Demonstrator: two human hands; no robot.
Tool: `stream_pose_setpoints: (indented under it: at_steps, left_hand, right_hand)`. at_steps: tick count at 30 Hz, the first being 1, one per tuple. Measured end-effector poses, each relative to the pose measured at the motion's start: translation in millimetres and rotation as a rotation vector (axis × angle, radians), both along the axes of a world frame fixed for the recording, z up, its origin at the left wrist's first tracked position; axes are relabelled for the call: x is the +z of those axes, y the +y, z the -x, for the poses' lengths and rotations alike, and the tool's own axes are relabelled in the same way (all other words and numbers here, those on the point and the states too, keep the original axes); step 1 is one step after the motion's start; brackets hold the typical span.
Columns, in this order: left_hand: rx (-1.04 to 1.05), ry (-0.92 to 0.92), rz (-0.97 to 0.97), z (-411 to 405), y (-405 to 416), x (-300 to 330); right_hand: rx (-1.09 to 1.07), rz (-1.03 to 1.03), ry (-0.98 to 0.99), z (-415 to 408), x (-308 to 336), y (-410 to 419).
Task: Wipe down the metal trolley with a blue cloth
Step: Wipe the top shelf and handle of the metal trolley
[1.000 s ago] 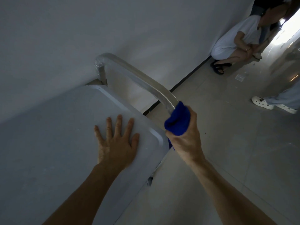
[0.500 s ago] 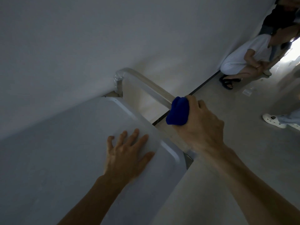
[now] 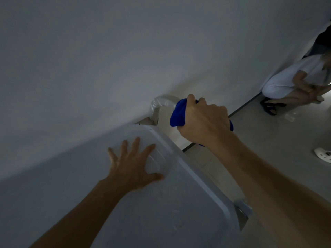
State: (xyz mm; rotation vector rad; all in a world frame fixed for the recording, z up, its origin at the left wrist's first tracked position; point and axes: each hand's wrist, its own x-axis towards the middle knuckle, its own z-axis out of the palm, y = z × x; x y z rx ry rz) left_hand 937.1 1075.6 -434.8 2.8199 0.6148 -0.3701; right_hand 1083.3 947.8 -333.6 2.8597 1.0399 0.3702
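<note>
The metal trolley's flat grey top [image 3: 188, 197] fills the lower left, standing against a white wall. Its rounded metal handle bar [image 3: 162, 102] rises at the far end. My right hand [image 3: 202, 120] grips the blue cloth [image 3: 177, 114] wrapped round that bar, close to its far corner bend. Most of the bar lies hidden under the hand and forearm. My left hand [image 3: 133, 165] rests flat on the trolley top near its far edge, fingers spread.
A white wall [image 3: 107, 59] runs along the trolley's far side. A person in white [image 3: 293, 79] crouches on the tiled floor at the right. A white shoe [image 3: 323, 156] shows at the right edge.
My right hand has slid the blue cloth along the handle bar from its near end to its far corner. The left hand has stayed flat on the top.
</note>
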Motion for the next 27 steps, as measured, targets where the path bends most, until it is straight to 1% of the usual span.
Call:
stream_pose_setpoints:
  at_steps: [2,4,6,10,13,20,22,24,27]
  left_hand:
    - [0.016,0.102,-0.017,-3.9,12.8,3.8]
    - [-0.034,0.151,-0.011,-6.8,19.9,8.1]
    - [-0.087,0.181,0.006,-8.1,27.4,12.5]
    - [-0.142,0.197,0.007,-7.0,36.5,16.5]
    - [-0.143,0.18,0.002,-7.7,33.8,13.7]
    - [-0.137,0.111,-0.011,-5.2,36.6,6.6]
    - [-0.141,0.106,-0.009,-4.8,36.9,5.3]
    - [-0.144,0.112,-0.003,-5.6,36.3,4.0]
    - [-0.138,0.131,0.005,-7.5,35.8,2.7]
  right_hand:
    - [0.028,-0.003,-0.006,-4.7,-0.7,12.1]
    - [0.047,-0.019,0.017,-9.3,0.7,25.8]
    - [0.054,-0.014,0.032,-14.8,2.3,40.3]
    - [0.061,0.07,0.032,-21.0,5.4,67.3]
    - [0.063,0.178,0.022,-23.8,7.6,87.2]
    - [0.104,0.583,-0.007,-34.9,2.9,146.7]
    - [0.12,0.666,-0.018,-36.3,-2.1,158.1]
    - [0.138,0.7,-0.047,-36.4,-6.0,162.5]
    - [0.184,0.664,-0.051,-39.1,-8.3,158.1]
